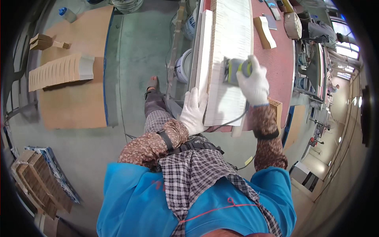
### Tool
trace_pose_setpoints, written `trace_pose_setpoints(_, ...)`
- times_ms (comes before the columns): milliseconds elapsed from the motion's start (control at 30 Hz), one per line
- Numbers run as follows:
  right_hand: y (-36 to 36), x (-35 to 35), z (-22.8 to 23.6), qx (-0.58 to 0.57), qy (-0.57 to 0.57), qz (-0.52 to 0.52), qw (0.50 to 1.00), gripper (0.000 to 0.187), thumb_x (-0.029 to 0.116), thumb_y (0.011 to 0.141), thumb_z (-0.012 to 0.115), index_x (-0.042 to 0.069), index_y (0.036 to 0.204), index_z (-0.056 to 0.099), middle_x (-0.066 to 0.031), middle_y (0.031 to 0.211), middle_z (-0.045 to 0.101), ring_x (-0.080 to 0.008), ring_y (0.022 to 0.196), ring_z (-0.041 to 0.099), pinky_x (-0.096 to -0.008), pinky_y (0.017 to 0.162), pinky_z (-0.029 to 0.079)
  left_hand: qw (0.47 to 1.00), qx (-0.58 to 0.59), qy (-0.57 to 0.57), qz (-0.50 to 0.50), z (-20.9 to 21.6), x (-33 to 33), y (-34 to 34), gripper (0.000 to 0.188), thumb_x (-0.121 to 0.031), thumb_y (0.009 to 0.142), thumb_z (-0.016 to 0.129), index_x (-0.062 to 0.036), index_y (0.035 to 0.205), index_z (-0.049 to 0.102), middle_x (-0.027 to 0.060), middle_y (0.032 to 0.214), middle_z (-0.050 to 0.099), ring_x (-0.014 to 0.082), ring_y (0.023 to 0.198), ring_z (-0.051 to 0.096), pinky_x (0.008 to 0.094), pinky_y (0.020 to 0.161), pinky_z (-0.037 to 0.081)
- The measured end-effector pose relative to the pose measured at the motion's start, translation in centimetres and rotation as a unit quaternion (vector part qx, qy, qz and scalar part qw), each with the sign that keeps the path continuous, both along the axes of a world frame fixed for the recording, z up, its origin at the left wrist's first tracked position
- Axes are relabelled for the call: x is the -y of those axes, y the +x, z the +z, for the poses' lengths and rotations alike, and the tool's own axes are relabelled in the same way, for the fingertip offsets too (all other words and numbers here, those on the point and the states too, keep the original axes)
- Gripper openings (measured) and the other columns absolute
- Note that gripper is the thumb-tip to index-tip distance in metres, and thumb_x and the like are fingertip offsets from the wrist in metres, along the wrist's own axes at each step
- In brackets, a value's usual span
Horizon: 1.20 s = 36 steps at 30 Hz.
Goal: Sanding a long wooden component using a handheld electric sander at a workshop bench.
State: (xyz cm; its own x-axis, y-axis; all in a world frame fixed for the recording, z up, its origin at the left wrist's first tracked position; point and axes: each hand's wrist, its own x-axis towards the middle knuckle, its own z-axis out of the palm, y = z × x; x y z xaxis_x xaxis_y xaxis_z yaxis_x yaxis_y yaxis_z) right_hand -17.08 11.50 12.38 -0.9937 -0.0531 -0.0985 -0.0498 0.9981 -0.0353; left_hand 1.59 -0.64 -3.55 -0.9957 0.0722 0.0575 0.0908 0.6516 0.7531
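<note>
My right hand (254, 86), in a white knit glove, is wrapped round a grey and lime-green power sander (233, 71). The sander's base rests on a long white panel (232, 31) marked with many fine cross lines. A cord runs from beneath my right wrist toward my waist. My left hand (192, 113), gloved too, lies with its fingers stretched out at the near end of a narrow white strip (204, 51). That strip runs along the panel's left side. Whether the left palm presses on the panel's edge is hidden.
A red textured tabletop (282, 75) carries the panel, with a curved wooden block (264, 33) on it. White buckets (183, 67) stand beneath on the left. Across the aisle, a brown board (75, 106) holds a row of curved pieces (63, 73) and a bottle (68, 14).
</note>
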Motion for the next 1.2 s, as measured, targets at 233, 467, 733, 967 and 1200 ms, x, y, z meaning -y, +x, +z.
trace_pose_setpoints(233,7.3,-4.1,0.2,-0.031,0.065,0.018,0.997,0.071,0.023,0.088,0.081,0.02,0.153,0.053,-0.0249,0.135,0.056,-0.0427,0.103,0.075,-0.0464,0.087,0.063,1.0,-0.01,0.029,-0.003,-0.4,0.1,0.1,0.123,-0.044,0.073,0.089,0.003,0.166,0.024,0.0418,0.164,0.015,0.0664,0.15,0.02,0.0665,0.128,0.021)
trace_pose_setpoints(467,13.2,-3.2,1.4,0.073,0.0,-0.037,0.997,0.07,0.027,0.089,0.081,0.02,0.153,0.053,-0.024,0.141,0.053,-0.0405,0.101,0.076,-0.046,0.086,0.064,1.0,-0.008,0.0,0.011,-1.2,-0.4,0.2,0.126,-0.049,0.07,0.088,0.0035,0.165,0.025,0.0409,0.165,0.016,0.066,0.15,0.021,0.0686,0.128,0.02)
trace_pose_setpoints(733,16.5,-5.1,-0.2,0.041,-0.036,-0.037,0.998,0.072,0.028,0.087,0.082,0.02,0.153,0.052,-0.025,0.141,0.053,-0.0422,0.099,0.076,-0.0463,0.086,0.064,0.999,-0.033,-0.003,0.016,-1.6,-0.3,0.1,0.118,-0.049,0.076,0.083,0.003,0.164,0.024,0.0414,0.163,0.019,0.066,0.148,0.023,0.0716,0.124,0.024)
trace_pose_setpoints(967,18.2,-6.7,-0.5,0.013,-0.028,-0.044,0.999,0.073,0.027,0.086,0.083,0.02,0.151,0.053,-0.0261,0.138,0.054,-0.0429,0.098,0.075,-0.0477,0.084,0.064,0.992,-0.102,-0.078,-0.006,-3.5,-0.9,-0.3,0.122,-0.051,0.074,0.087,0.0054,0.162,0.024,0.0431,0.161,0.02,0.0664,0.145,0.026,0.074,0.121,0.025)
trace_pose_setpoints(1200,19.2,-6.4,-0.2,0.022,-0.035,-0.006,0.999,0.073,0.024,0.085,0.084,0.019,0.151,0.054,-0.0262,0.136,0.055,-0.0419,0.099,0.075,-0.0462,0.083,0.064,0.993,-0.112,0.012,0.031,-1.9,-0.4,-0.2,0.11,-0.053,0.08,0.08,0.003,0.16,0.029,0.04,0.152,0.03,0.0642,0.146,0.027,0.0775,0.118,0.027)
